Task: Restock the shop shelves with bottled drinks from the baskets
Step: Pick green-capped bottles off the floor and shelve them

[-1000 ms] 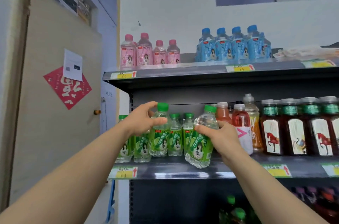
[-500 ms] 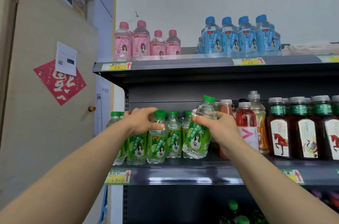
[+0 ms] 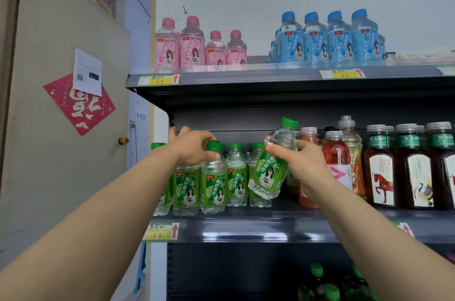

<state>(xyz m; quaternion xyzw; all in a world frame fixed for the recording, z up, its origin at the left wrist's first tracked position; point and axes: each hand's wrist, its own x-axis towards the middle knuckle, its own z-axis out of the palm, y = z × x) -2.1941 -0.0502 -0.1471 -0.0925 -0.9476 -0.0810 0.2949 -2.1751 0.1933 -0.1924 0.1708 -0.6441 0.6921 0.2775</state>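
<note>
My right hand [image 3: 305, 167] grips a green lime soda bottle [image 3: 272, 165] round its middle, tilted with its cap to the right, just above the middle shelf [image 3: 246, 229]. My left hand [image 3: 194, 148] rests on the necks of the upright lime soda bottles [image 3: 213, 182] at the shelf's left end, thumb against the shoulder of a front one. Several more green bottles [image 3: 236, 180] stand in rows behind and between my hands.
Red and orange drinks [image 3: 336, 157] and dark tea bottles [image 3: 408, 167] fill the shelf to the right. Pink bottles [image 3: 193, 42] and blue bottles [image 3: 339, 39] stand on the top shelf. A door [image 3: 61, 128] is at the left. More green caps [image 3: 327, 291] show below.
My left hand set its bottle down in the front row and now lies over the bottle tops. My right hand's bottle has risen and moved right, tilting more.
</note>
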